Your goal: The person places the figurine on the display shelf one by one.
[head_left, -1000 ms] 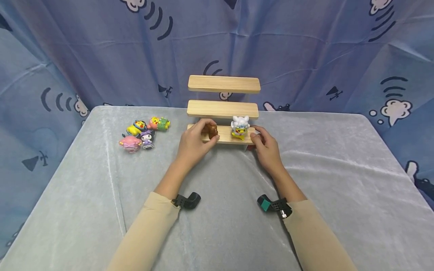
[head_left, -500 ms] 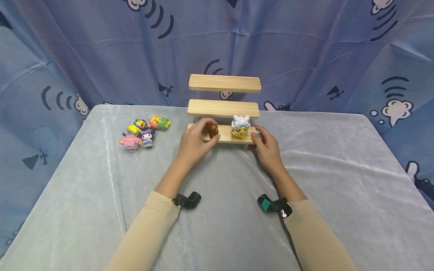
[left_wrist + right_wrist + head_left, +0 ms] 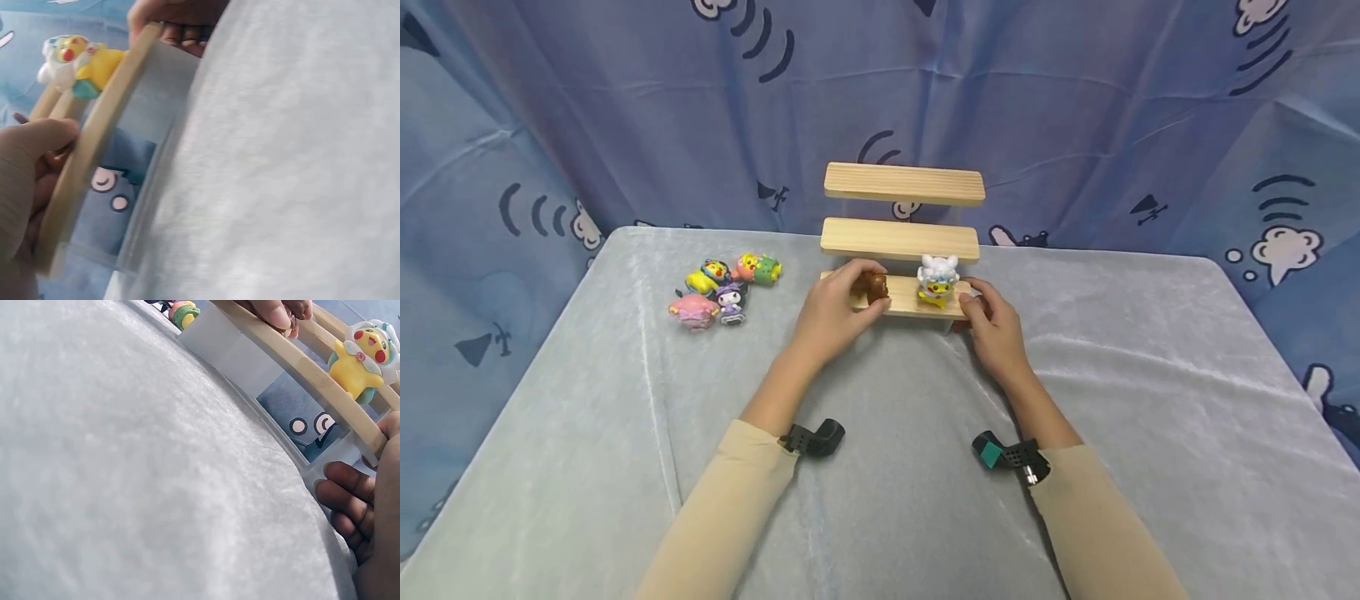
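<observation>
A three-tier display shelf (image 3: pixel 904 238) with pale wooden boards stands at the back middle of the table. My left hand (image 3: pixel 831 312) pinches a small brown figurine (image 3: pixel 877 287) between thumb and fingers at the left part of the lowest board; the fingers hide much of it. At that board's right end, my right hand (image 3: pixel 997 337) grips the edge, thumb on top and fingers curled below, as the right wrist view shows. Between the hands, a yellow figurine (image 3: pixel 937 282) in a white fluffy hood stands upright on the board, nearer my right hand.
Left of the shelf lie several figurines close together: a pink one (image 3: pixel 694 311), a purple-and-black one (image 3: pixel 731 302), a yellow-and-blue one (image 3: pixel 703 279) and a pink-and-green one (image 3: pixel 757 268). A blue patterned curtain (image 3: pixel 1075 100) hangs behind the grey cloth-covered table (image 3: pixel 902 467).
The whole head view has shifted slightly, so things appear a little further right. Both hands keep their places at the lowest board, and the figurines stay put.
</observation>
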Motion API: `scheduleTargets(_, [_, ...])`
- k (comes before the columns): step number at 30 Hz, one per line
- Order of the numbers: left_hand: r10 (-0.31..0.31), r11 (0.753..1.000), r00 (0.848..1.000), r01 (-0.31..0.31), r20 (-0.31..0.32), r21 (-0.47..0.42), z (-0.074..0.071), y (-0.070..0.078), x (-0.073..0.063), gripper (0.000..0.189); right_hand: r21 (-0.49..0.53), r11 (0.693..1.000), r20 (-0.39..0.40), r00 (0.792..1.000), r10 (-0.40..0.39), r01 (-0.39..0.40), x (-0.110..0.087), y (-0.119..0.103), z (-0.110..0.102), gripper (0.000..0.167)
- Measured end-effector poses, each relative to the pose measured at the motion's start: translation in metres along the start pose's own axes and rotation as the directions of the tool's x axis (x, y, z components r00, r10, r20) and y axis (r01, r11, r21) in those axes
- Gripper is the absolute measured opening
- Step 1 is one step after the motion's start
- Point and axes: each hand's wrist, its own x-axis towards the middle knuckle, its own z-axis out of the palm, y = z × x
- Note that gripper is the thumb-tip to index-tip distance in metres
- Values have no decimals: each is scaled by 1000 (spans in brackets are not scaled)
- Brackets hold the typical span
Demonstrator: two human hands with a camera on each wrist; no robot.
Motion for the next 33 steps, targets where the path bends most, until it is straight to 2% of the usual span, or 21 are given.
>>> scheduleTargets(7, [-71, 997, 992, 71, 103, 4, -12, 0, 1, 56, 1, 999, 31, 999, 37, -38, -1, -8, 2, 40])
scheduleTargets(11, [-81, 997, 989, 79, 122, 22, -18, -2, 1, 61, -10, 999, 34, 998, 47, -46, -2, -10, 1, 41])
scheduleTargets(15, [-87, 996, 988, 86, 124, 12, -26, -5, 2, 61, 1, 1000, 22, 1000, 17, -17, -2, -4, 1, 42])
scheduleTargets(20, [-110, 994, 983, 111, 147, 2, -38, -9, 3, 54, 2, 1000, 2, 1000, -4, 4, -2, -1, 0, 41])
scheduleTargets(27, [-128, 990, 984, 134, 123, -39, -48, -13, 4, 37, 3, 1000, -1, 1000, -9, 9, -2, -2, -1, 41])
scheduleTargets(30, [-148, 989, 984, 151, 103, -13, -51, -14, 3, 35, 0, 1000, -3, 1000, -9, 9, -1, -2, -1, 41])
scheduleTargets(33, [-173, 984, 984, 171, 48, 38, -56, -17, 3, 34, 5, 1000, -6, 1000, -11, 11, -1, -2, -1, 40])
